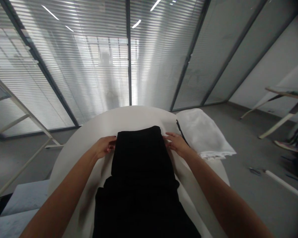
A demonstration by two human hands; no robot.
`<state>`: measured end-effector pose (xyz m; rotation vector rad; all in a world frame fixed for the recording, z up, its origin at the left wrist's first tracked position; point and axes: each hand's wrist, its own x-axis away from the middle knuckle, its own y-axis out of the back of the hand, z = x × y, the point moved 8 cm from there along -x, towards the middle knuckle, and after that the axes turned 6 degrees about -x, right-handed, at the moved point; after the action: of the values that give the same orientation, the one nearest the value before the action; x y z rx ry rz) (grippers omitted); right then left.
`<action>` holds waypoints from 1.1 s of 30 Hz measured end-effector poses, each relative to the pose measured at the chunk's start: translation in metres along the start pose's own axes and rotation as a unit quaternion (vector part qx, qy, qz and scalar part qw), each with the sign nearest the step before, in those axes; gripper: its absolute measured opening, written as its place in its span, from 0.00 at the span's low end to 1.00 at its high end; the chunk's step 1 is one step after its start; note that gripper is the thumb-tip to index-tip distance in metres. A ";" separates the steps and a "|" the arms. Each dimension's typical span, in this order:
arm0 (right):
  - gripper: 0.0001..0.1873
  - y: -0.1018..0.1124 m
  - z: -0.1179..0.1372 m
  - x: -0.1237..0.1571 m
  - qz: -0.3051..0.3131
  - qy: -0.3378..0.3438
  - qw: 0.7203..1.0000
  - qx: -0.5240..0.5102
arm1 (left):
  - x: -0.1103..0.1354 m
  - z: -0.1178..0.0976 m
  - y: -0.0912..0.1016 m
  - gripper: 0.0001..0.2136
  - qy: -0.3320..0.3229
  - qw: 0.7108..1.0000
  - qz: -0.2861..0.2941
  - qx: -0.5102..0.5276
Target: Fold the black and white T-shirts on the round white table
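Observation:
A black garment (141, 165) lies folded lengthwise on a white round table (94, 129), running from the near edge toward the far side. My left hand (104, 146) rests at the garment's upper left edge with its fingers curled onto the cloth. On the opposite side, my right hand (176, 143) touches the upper right edge, fingers bent and pinching the fabric. Both forearms reach in from the bottom corners.
A folded white cloth (203, 135) with a thin black strip along its left side lies on the table's right part. Glass walls with blinds stand behind. A white frame (20, 112) is at left, a table (285, 99) and clutter on the grey floor at right.

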<state>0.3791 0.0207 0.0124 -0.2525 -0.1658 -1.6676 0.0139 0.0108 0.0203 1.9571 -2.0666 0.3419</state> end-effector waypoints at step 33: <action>0.08 -0.011 0.014 -0.001 0.074 0.131 0.983 -0.102 | 0.000 -0.025 -0.008 0.08 -0.196 0.973 0.012 0.123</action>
<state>0.3695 0.0260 0.0259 -0.1913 0.2178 -1.5533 0.0231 0.0190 0.0433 2.3018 -2.3858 0.2402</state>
